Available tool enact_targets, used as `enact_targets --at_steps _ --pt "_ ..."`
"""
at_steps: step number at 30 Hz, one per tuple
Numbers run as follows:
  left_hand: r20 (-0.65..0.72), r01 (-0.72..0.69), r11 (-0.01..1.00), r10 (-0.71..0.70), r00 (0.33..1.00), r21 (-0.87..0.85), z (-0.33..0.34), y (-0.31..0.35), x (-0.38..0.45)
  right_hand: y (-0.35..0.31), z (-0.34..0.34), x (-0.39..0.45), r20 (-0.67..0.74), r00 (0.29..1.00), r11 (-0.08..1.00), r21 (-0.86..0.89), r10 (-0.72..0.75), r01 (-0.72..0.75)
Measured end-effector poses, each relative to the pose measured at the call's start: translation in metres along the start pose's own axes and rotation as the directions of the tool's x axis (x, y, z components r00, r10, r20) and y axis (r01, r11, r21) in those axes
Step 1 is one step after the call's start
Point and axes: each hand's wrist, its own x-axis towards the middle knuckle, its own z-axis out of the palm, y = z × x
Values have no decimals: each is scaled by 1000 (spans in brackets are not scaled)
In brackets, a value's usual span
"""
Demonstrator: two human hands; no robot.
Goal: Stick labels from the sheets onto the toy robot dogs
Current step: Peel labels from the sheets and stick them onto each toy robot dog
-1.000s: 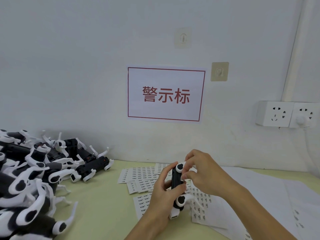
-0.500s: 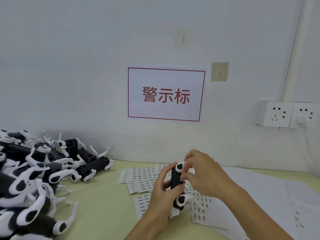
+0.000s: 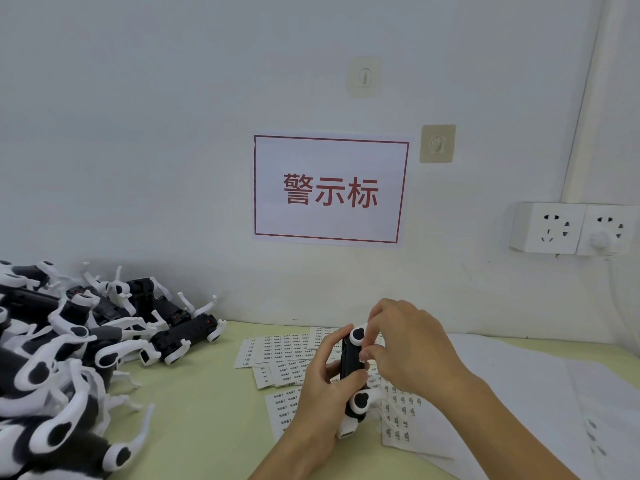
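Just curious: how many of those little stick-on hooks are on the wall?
2. One hook sits high above the red-bordered sign; the other hook sits beside the sign's upper right corner.

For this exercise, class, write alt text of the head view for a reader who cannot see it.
Two hands hold a black and white toy robot dog upright over label sheets on a pale green table: the left hand grips its body, and the right hand pinches at its upper side. A pile of toy dogs lies at left, below a red-lettered wall sign.
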Motion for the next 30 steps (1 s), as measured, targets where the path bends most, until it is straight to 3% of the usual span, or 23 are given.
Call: enact_targets --at_steps 30 --pt "19 -32 999 32 999 -8 1 2 -4 -5 4 0 -65 997 998 -45 35 -38"
